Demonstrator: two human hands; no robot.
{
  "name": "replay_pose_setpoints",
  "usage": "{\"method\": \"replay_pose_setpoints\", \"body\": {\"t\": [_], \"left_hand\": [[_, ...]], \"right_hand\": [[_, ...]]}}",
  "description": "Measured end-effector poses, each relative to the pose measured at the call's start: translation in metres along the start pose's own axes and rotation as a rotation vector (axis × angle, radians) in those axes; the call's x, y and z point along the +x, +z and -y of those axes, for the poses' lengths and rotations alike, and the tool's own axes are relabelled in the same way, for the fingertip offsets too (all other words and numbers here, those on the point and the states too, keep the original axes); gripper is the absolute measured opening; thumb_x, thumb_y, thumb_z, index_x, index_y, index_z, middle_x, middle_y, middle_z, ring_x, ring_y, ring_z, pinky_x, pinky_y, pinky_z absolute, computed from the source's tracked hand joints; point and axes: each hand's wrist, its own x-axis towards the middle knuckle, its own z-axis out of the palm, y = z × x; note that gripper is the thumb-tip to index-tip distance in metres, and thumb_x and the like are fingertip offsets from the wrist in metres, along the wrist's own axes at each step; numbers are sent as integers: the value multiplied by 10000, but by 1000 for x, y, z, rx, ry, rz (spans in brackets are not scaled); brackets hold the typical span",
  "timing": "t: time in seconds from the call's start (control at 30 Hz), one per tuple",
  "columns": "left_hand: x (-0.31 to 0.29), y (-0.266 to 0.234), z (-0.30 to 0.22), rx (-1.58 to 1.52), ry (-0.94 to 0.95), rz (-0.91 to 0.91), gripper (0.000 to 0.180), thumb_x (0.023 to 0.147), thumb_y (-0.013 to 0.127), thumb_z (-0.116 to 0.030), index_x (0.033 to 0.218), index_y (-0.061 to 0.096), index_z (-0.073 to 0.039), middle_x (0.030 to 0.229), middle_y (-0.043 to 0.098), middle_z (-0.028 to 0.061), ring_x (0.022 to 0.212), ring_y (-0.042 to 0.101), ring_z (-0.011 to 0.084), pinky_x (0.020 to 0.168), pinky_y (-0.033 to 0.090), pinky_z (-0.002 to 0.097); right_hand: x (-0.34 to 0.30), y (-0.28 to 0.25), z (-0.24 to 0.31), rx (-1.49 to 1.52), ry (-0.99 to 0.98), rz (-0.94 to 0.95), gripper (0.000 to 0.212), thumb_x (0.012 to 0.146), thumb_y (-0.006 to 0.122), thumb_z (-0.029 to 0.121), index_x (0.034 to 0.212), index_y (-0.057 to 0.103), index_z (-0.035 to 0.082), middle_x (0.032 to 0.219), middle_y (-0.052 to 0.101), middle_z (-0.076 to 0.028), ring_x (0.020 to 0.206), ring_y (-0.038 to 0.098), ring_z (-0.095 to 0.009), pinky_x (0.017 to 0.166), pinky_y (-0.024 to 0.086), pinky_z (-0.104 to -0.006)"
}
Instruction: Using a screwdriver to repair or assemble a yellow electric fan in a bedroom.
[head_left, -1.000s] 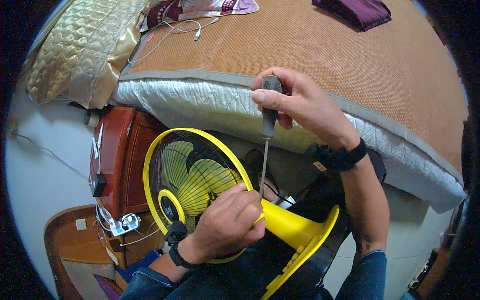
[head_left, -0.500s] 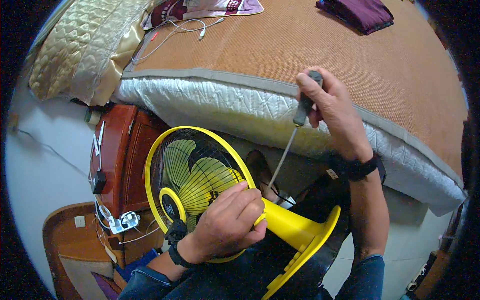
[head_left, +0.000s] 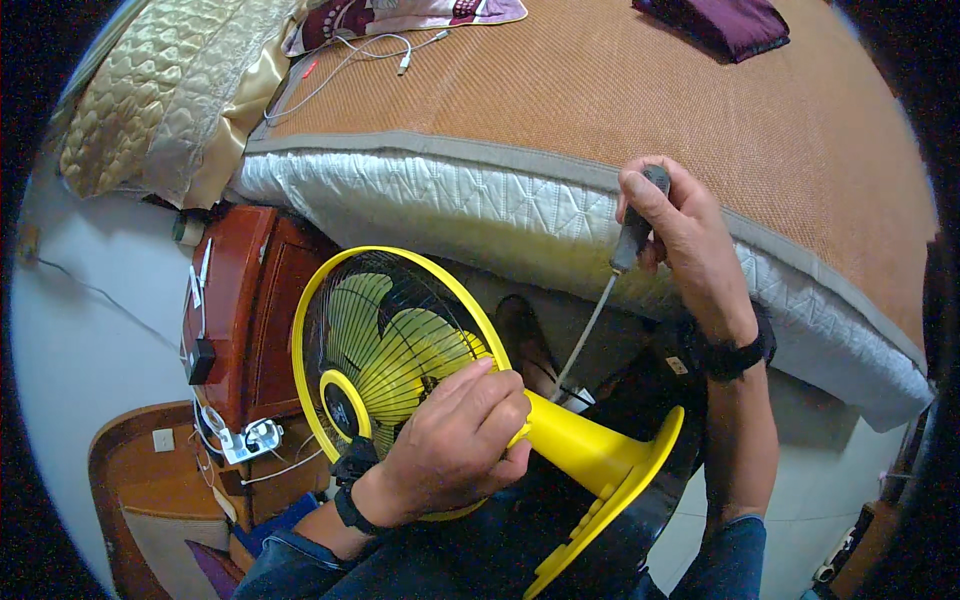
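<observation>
A yellow electric fan [head_left: 575,443] lies tilted across my lap, its round cage toward the left and its flat base toward the right. My left hand [head_left: 455,440] is closed around the neck, just behind the cage; its fingers hide that part. In my right hand [head_left: 690,235] is a screwdriver [head_left: 632,235] with a dark grip and a long metal shaft. The shaft slants down and to the left, behind the fan's stand. Its tip ends near a small white object [head_left: 579,400], and I cannot tell whether they touch.
A bed with a woven mat [head_left: 520,100] and white mattress side [head_left: 420,195] stretches along the far side. To the left are a reddish wooden cabinet [head_left: 225,310], a white power strip [head_left: 250,440] with plugs and cords, and a brown chair [head_left: 160,480]. A white cable [head_left: 365,52] lies on the mat.
My right hand and the screwdriver have moved slightly right and down, toward me. My left hand keeps its hold on the fan, which has barely shifted.
</observation>
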Motion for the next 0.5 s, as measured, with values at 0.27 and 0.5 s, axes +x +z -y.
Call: {"method": "replay_pose_setpoints", "body": {"t": [0.27,0.5], "left_hand": [[0,2,0,26,38,-28,327,765,702,-89,1049,565,-4,1058,625,172,999,650,341,1020,513,479],[0,4,0,36,36,-46,286,782,700,-103,1020,569,-10,1040,633,161,977,661,315,1013,520,465]], "right_hand": [[-5,5,0,83,-10,-3,314,963,690,402,1019,621,100,783,608,30,590,521,-40,478,430,-204],[-8,6,6,96,17,31,312,999,633,405,1069,594,103,838,664,6,547,534,-33,474,437,-185]]}}
